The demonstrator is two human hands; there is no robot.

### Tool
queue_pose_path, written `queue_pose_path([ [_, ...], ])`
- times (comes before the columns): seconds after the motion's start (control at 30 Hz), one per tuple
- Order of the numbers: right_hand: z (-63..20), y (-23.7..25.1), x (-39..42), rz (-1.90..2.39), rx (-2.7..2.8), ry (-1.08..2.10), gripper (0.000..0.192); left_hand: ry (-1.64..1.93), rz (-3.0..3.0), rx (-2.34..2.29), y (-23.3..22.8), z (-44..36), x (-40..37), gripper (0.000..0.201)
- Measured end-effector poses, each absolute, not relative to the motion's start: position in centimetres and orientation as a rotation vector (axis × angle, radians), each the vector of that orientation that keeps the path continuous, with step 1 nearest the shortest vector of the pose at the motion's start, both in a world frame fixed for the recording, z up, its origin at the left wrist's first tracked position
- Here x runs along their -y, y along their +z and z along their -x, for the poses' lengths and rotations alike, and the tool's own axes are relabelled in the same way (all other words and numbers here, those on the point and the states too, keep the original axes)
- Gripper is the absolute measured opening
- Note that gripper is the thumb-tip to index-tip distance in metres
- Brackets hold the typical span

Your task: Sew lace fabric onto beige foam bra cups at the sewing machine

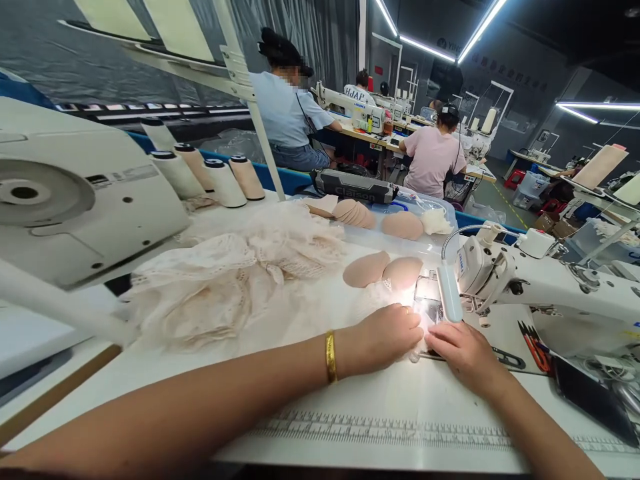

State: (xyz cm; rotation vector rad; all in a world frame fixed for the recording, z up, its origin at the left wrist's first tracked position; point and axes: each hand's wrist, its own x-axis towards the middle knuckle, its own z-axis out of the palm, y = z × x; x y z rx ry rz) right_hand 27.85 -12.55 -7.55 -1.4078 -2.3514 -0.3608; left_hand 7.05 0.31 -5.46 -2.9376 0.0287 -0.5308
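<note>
Fingers (413, 321) of the left hand (381, 339), curled, and of the right hand (467, 352), extended, converge beside the sewing machine's (550, 288) lit lamp (451, 297); glare obscures whether either grips. Pale lace fabric (371, 299) lies on the tabletop (300, 393) just beyond the left hand. Apparent step: positioning fabric for stitching; next move calls for a flat, aligned edge.
</note>
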Motion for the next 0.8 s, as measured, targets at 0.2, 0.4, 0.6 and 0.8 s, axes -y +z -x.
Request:
queue_pose_path([
  [0.2,-28.2,-6.9,13.5,1.466,2.341,-0.182,0.039,-0.599,2.993,-0.005,-6.1,-6.7,-0.4,0.021],
  [0.4,-28.3,-6.7,13.5,1.459,2.316,-0.113,0.036,-0.621,2.972,0.073,-6.4,-7.1,0.1,0.016],
  [0.6,-28.5,-6.8,13.6,1.485,2.312,-0.111,0.038,-0.813,2.854,0.087,-7.8,-7.6,0.3,0.014],
  [0.8,-28.0,-6.9,13.5,1.442,2.312,-0.167,0.034,-0.890,2.685,-0.081,-8.3,-7.6,0.5,0.019],
])
